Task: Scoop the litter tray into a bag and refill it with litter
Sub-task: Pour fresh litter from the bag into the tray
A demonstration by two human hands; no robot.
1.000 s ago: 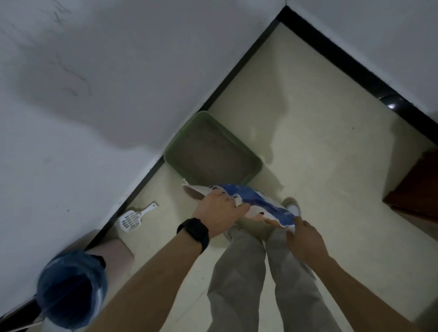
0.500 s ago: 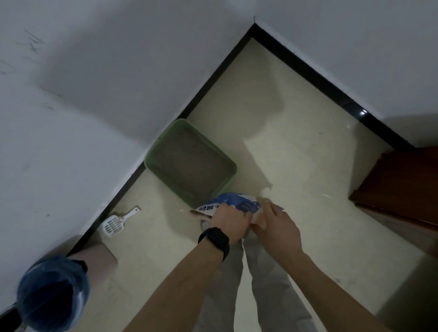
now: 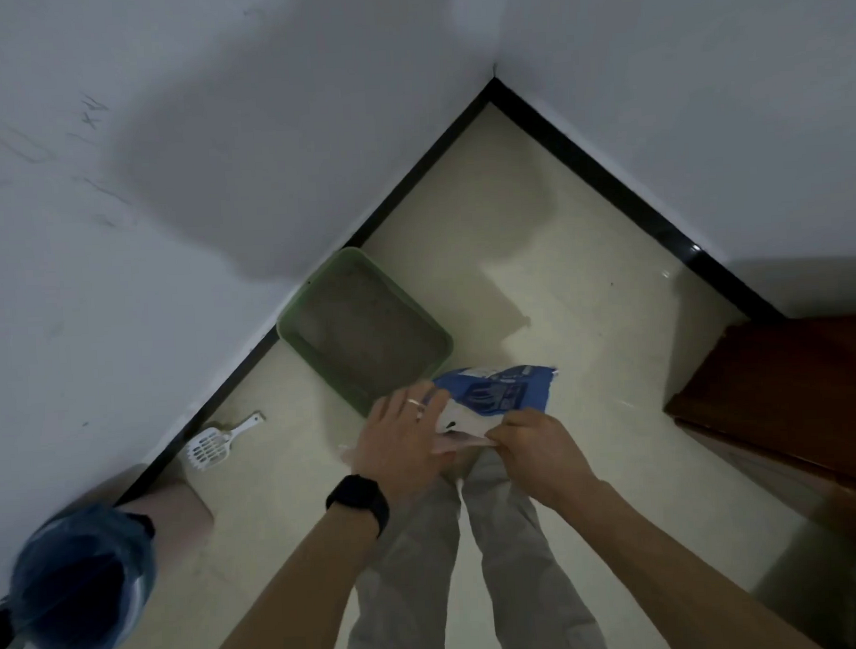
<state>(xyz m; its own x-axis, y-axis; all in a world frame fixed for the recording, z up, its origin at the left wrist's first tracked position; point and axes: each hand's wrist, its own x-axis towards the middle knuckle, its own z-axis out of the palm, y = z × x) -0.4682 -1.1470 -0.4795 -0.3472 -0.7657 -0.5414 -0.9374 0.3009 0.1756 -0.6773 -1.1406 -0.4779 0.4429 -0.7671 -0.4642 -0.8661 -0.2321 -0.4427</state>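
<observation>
You are standing over the green litter tray (image 3: pixel 365 329), which sits on the floor (image 3: pixel 535 251) against the wall (image 3: pixel 118 239), at about 11 o'clock from your hands. It holds only a thin grey layer of litter, and no clumps can be made out in this dim light, so the scooping looks done. The refill is what remains, and nothing is pouring yet.

You hold the blue-and-white litter bag (image 3: pixel 493 397) up in front of you, just beside the tray's near corner. Your left hand (image 3: pixel 397 448) lies over the bag's left side with fingers spread and only lightly curled; a ring shows on one finger and a black watch (image 3: pixel 357 501) on the wrist. Your right hand (image 3: pixel 534 447) is closed in a pinch on the bag's pale lower edge. Whether the bag is open already cannot be told.

The white slotted scoop (image 3: pixel 215 444) lies on the floor at 9 o'clock, near the skirting and well apart from the tray. The bin lined with a blue waste bag (image 3: pixel 79 580) stands at 8 o'clock. A dark wooden piece of furniture (image 3: pixel 787 397) sits at 3 o'clock, clear of your path. Nothing stands between bag and tray; your own legs (image 3: pixel 476 567) are directly below the bag, so spillage there is the likely risk.
</observation>
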